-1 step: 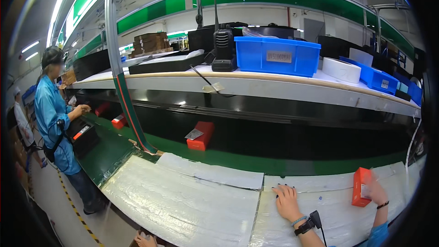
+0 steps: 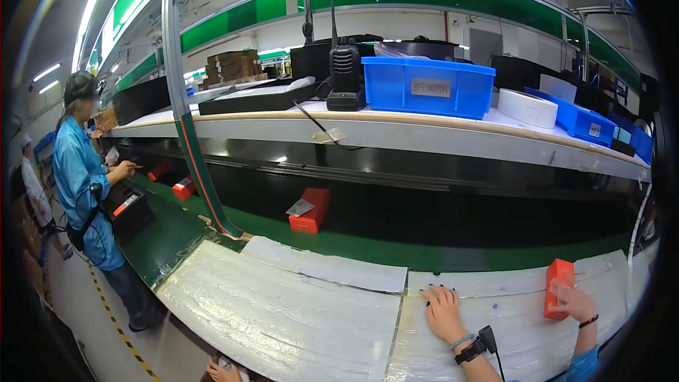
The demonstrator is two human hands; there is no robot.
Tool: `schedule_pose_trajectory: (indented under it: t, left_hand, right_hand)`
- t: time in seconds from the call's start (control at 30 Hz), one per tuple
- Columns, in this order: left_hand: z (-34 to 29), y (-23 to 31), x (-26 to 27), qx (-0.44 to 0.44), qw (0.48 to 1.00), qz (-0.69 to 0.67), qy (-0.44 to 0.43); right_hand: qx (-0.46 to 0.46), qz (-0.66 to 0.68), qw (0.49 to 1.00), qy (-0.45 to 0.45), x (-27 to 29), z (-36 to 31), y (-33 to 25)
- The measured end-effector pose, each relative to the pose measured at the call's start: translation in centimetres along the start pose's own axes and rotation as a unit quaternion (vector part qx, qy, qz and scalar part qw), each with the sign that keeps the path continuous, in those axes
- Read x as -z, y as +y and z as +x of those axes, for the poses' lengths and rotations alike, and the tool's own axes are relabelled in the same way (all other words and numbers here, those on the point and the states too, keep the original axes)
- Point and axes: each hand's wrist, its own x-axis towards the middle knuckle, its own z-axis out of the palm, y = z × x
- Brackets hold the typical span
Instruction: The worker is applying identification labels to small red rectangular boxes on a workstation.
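My left hand [image 2: 445, 316] lies flat, palm down with fingers spread, on the plastic-covered pale work surface [image 2: 297, 311]. It holds nothing; a wristwatch and a beaded bracelet are on its wrist. To its right, a red box [image 2: 560, 273] stands on the same surface. My right hand [image 2: 578, 304], slightly blurred, reaches across the lower part of that box with its fingers apart, covering part of its face. Whether the fingers press on the box I cannot tell.
A red box with a grey label [image 2: 309, 211] lies on the dark green belt [image 2: 368, 247]. The shelf above holds a walkie-talkie [image 2: 346, 74], a blue bin [image 2: 428, 88] and a white tape roll [image 2: 527, 108]. A co-worker [image 2: 88, 170] stands left; another hand [image 2: 225, 371] shows at the lower edge.
My right hand has shifted left and a little down across the red box, hiding the pale label area seen before. The left hand stays put.
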Motion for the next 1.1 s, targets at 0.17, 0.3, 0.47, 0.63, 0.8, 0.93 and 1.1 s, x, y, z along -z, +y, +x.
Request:
schedule_pose_trajectory:
  t: [0.17, 0.3, 0.47, 0.63, 0.8, 0.93, 1.1]
  left_hand:
    - [5.6, 9.2, 5.1, -0.024, 0.932, -0.143, 0.331]
    - [8.6, 20.0, 11.8, 0.011, 0.874, -0.368, 0.317]
    - [6.0, 33.5, 15.1, -0.155, 0.759, -0.633, 0.017]
    - [-3.0, 44.8, 11.8, -0.265, 0.721, -0.610, -0.194]
    - [-14.1, 47.2, 7.7, -0.190, 0.675, -0.568, -0.431]
    - [-16.5, 47.3, 8.2, -0.302, 0.687, -0.491, -0.443]
    - [-16.6, 47.4, 8.4, -0.386, 0.668, -0.461, -0.439]
  right_hand:
    - [-0.004, 0.004, 1.000, 0.006, 0.1, -0.1, 0.4]
    - [-0.011, -0.006, 1.000, 0.006, 0.3, -0.2, 0.5]
    - [-0.006, -0.008, 1.000, 0.005, 0.2, -0.1, 0.7]
    - [-0.002, -0.012, 1.000, 0.010, -0.2, -0.3, 1.0]
    - [0.009, -0.011, 1.000, 0.013, -0.4, -0.3, 0.6]
    - [-0.008, -0.024, 1.000, 0.001, 0.4, -0.3, -0.3]
    - [-0.007, -0.011, 1.000, -0.001, 0.5, -0.5, -0.1]
